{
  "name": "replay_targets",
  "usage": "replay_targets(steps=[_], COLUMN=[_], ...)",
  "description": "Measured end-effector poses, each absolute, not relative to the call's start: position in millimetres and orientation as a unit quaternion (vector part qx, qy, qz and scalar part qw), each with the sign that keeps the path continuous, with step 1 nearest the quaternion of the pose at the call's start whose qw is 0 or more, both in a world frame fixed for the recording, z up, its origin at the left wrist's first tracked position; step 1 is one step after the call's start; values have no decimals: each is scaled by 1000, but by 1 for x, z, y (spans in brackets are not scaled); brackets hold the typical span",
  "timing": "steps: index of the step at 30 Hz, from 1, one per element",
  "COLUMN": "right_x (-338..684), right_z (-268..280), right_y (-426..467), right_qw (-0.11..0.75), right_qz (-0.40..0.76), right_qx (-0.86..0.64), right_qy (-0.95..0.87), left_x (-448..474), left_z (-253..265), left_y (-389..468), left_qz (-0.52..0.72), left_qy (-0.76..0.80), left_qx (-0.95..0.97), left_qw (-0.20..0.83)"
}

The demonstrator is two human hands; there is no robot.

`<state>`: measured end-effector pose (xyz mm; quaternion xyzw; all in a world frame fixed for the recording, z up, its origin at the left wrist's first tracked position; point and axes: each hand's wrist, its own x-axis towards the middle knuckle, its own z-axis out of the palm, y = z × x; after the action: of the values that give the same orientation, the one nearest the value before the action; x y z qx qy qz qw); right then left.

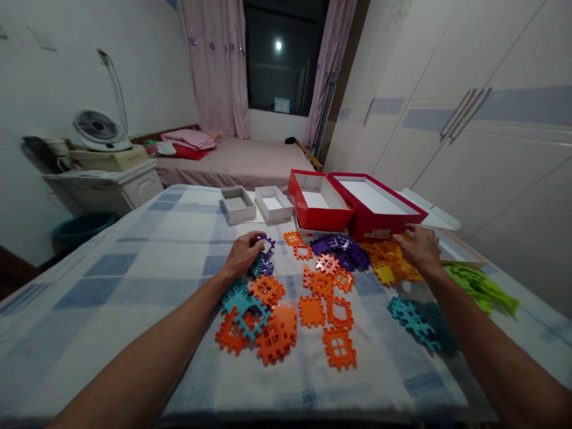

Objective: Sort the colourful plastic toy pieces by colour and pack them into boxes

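Note:
My left hand [243, 257] is at the left of the scattered pieces, its fingers closed on the edge of a purple interlocking plastic tile [269, 244]. Beneath it lie another purple piece and a few teal tiles [239, 300]. My right hand [420, 245] reaches over the right end of a pile of yellow tiles [388, 257], fingers apart and touching or just above it; nothing shows in its grasp. Between my hands, several orange tiles [311, 311] lie on the cloth, some solid and some with window cut-outs. Behind them is a heap of purple tiles [344, 250].
Two small white boxes [273, 205], a red box [319, 208] and a larger crimson box [378, 208] stand open at the back. Teal tiles [413, 322] and lime-green pieces [482, 289] lie at right. A checked cloth [134, 298] covers the table; a bed [250, 158] is beyond.

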<state>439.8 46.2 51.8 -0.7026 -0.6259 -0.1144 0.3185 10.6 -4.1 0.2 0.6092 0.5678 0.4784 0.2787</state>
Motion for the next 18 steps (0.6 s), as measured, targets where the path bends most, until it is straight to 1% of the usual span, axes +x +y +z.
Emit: replay_targets(steps=[2, 4, 6, 9, 11, 13, 18], right_x=[412, 377, 338, 277, 239, 206, 156], right_z=[59, 64, 63, 52, 43, 36, 27], right_y=[35, 22, 7, -13, -23, -29, -25], right_qw=[321, 326, 319, 274, 250, 227, 173], right_qz=[-148, -125, -44, 86, 128, 140, 97], right_qx=[-694, -643, -563, -465, -427, -399, -388], right_qy=[-627, -681, -761, -837, -859, -878, -900], left_x=[11, 11, 11, 10, 9, 8, 7], left_z=[1, 3, 3, 2, 1, 0, -1], left_y=[-4, -4, -3, 0, 1, 2, 3], left_qz=[495, 515, 540, 577, 595, 606, 621], left_qy=[562, 555, 546, 538, 534, 529, 519], left_qx=[592, 572, 546, 503, 479, 462, 442], left_qw=[298, 317, 334, 353, 364, 373, 387])
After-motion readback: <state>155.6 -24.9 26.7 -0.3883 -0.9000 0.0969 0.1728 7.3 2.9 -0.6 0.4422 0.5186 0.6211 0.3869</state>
